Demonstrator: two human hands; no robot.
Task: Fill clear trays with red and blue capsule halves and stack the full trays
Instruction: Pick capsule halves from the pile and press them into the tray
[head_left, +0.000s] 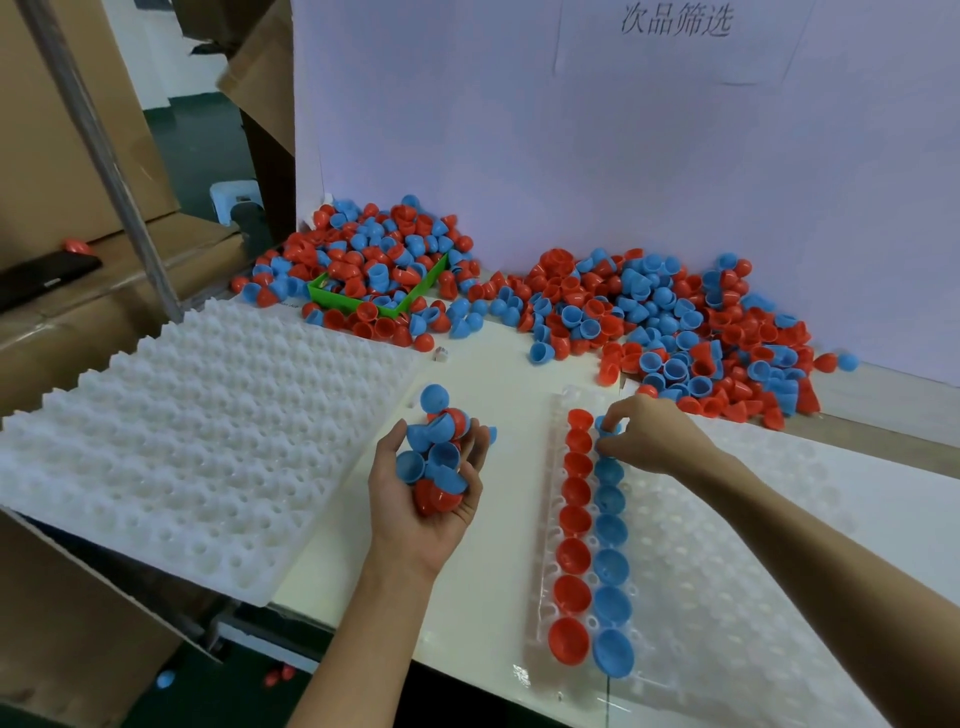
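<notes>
Hands over white table (498, 364). Left hand (426, 488) palm up, fingers curled round cluster of blue and red plastic capsule halves (436, 457). Right hand (654, 434) pinches blue capsule half (605, 426) at far end of blue column in clear dimpled plastic tray (727, 597); red column (574, 525) just beside. Loose red and blue halves heaped (675, 322) behind tray; white trays stacked (197, 441) at left.

Landmark: clear tray (727, 597); bare counter (498, 374) strip just left of it is open, except the left hand (426, 499) hovering there with a fistful of capsule halves (434, 457); further left, white tray stack (197, 441) blocks; behind the tray, loose capsule pile (675, 322) and green bin (384, 291) wall off the back against the white board (623, 130); tray's right part has open pockets; right hand (654, 436) occupies its far-left corner.
</notes>
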